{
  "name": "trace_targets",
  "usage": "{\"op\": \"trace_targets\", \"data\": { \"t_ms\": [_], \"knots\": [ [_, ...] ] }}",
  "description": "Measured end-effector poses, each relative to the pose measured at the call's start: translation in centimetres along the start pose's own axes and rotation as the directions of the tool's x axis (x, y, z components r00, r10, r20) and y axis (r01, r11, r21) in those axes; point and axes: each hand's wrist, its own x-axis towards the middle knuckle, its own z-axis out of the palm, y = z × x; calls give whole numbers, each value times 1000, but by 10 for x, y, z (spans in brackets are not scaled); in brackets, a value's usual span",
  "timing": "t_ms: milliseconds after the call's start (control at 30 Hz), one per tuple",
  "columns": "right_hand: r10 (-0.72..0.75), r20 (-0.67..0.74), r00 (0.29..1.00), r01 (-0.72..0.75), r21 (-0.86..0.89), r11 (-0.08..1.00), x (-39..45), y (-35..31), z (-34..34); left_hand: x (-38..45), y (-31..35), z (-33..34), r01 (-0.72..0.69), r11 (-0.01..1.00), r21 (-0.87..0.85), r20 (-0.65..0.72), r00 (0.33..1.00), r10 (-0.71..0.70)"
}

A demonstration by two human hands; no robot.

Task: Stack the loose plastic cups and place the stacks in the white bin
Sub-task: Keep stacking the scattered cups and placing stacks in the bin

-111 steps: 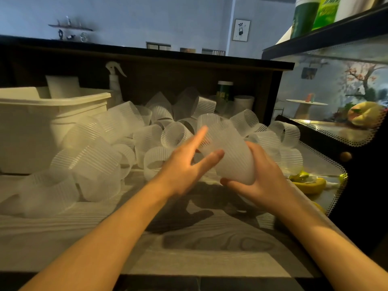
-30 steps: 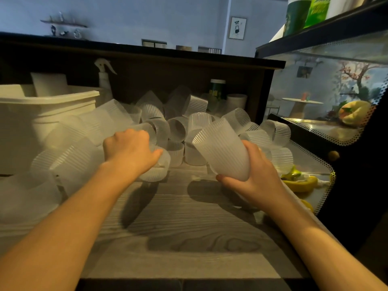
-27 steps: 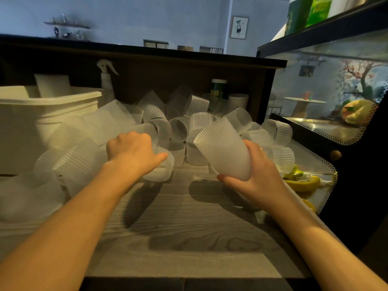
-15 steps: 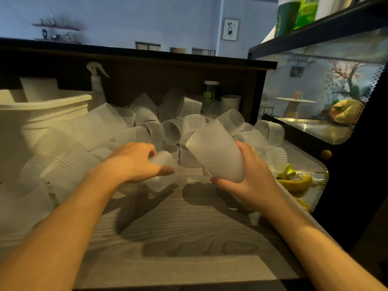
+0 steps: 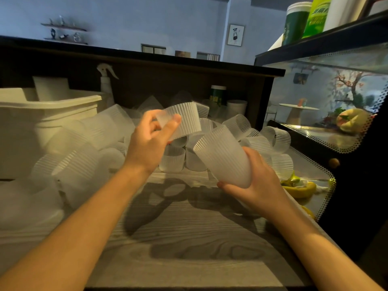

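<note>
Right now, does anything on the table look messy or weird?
Yes. Lots of plastic cups lie tipped over in a heap on the wooden table instead of stacked. A banana peel also lies at the table's right edge, which looks out of place.

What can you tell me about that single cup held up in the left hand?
The cup is translucent, frosted plastic with fine vertical ribs along its wall. It is lifted clear of the table and tilted on its side, narrow base toward the person, wide mouth pointing away to the right. The left hand pinches it at the base end, thumb on one side and fingers on the other. It hangs above the heap of loose cups, just up and left of the stack in the right hand, not touching it.
</note>
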Motion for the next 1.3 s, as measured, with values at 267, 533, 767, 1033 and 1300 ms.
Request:
{"op": "trace_targets", "data": {
  "t_ms": [267,533,767,1033,1300],
  "knots": [
    [-3,2,1000,3,3,1000,1,-1,1,-19,-7,28,-70,997,33,174,983,63],
    [31,-55,998,-29,40,999,0,4,2,-28,-16,31,-88,955,284,443,895,-49],
    [189,-336,923,-159,114,981,5,14,-16,-28,-20,33,-180,919,350,437,899,9],
    [407,-469,783,-349,211,913,6,36,-40,-23,-39,55,-283,801,527,414,909,49],
    [435,-410,801,-410,153,899,4,34,-37,-3,-50,90,-422,531,735,473,880,46]
  ]
}}
